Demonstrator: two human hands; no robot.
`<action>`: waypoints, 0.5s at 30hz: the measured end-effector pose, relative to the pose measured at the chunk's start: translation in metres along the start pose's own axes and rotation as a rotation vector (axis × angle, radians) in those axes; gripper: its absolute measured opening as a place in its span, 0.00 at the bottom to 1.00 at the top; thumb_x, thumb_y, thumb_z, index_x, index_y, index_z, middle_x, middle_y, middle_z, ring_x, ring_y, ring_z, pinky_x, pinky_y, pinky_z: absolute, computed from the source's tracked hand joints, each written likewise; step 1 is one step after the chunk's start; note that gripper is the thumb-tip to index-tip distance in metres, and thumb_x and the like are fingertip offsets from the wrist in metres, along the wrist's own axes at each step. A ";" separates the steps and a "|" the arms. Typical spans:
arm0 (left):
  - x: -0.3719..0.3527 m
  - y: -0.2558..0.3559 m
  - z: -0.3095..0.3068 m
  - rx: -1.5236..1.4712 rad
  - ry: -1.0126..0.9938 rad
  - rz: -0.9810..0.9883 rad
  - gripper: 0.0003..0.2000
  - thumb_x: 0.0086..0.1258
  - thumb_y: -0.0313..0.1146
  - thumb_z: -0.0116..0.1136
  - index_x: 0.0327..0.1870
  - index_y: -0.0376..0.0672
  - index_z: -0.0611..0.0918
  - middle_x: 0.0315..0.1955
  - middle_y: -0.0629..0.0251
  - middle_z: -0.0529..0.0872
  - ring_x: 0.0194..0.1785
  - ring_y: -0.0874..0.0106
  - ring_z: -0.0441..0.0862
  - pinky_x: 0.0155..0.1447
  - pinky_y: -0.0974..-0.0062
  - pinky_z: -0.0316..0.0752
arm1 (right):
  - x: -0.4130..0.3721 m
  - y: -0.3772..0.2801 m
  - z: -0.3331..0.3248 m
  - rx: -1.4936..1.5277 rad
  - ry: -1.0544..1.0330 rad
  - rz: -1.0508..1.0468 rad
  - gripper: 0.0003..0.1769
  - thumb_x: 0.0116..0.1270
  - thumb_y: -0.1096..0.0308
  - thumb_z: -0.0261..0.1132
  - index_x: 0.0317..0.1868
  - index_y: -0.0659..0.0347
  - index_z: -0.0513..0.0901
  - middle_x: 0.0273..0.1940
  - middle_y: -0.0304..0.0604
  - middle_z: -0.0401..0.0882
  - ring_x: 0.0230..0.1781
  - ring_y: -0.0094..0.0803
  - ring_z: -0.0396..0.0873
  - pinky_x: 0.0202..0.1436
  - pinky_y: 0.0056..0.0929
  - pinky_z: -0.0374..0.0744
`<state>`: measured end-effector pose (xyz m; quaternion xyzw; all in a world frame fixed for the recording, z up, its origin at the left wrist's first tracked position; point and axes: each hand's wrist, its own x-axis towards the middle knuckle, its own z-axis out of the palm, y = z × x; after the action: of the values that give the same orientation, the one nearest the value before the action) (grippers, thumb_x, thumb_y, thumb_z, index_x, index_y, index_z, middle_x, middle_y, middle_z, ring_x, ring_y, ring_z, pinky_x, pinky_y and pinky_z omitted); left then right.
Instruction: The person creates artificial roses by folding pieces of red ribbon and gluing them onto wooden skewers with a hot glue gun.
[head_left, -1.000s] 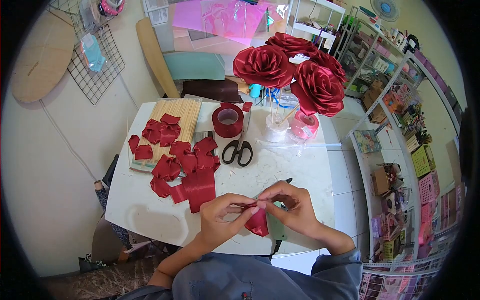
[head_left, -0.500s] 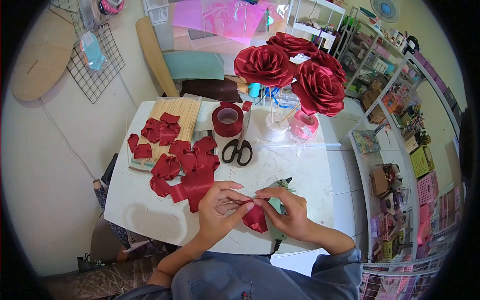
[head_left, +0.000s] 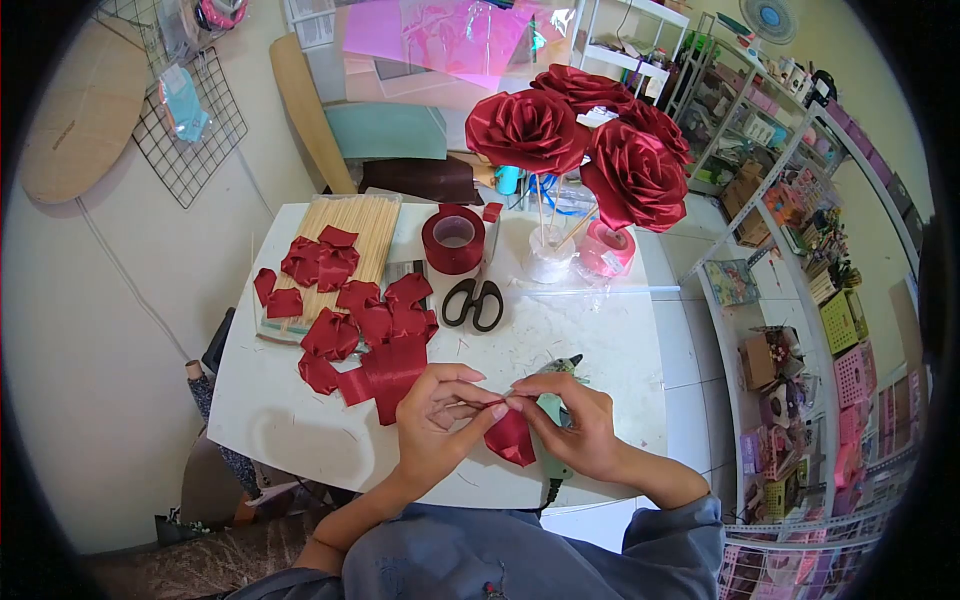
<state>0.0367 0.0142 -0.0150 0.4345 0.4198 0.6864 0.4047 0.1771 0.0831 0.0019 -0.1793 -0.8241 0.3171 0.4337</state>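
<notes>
A piece of dark red satin ribbon (head_left: 510,439) hangs between my two hands over the table's front part. My left hand (head_left: 440,415) pinches its upper left edge between thumb and fingers. On the other side, my right hand (head_left: 572,420) grips the upper right edge, fingertips almost meeting the left ones. Partly behind my right hand lies a mint-green glue gun (head_left: 550,408), its cord running off the front edge. Left of my left hand are cut red ribbon pieces (head_left: 395,366), some folded into petal shapes (head_left: 330,333).
Black-handled scissors (head_left: 473,305) lie mid-table below a red ribbon roll (head_left: 453,240). Bamboo sticks (head_left: 350,225) sit at the back left. Large red ribbon roses (head_left: 636,175) stand in a white holder (head_left: 550,258) beside a pink roll (head_left: 607,250). Shelves (head_left: 765,330) line the right side.
</notes>
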 end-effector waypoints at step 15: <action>-0.001 -0.001 -0.001 0.019 -0.006 -0.003 0.15 0.53 0.15 0.57 0.41 0.33 0.68 0.31 0.57 0.80 0.40 0.73 0.79 0.44 0.81 0.76 | 0.000 0.000 -0.003 0.208 -0.059 0.206 0.13 0.54 0.80 0.62 0.41 0.66 0.73 0.33 0.44 0.77 0.33 0.28 0.77 0.37 0.23 0.75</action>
<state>0.0359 0.0137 -0.0164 0.4398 0.4255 0.6806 0.4028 0.1794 0.0841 0.0034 -0.2078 -0.7762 0.4489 0.3909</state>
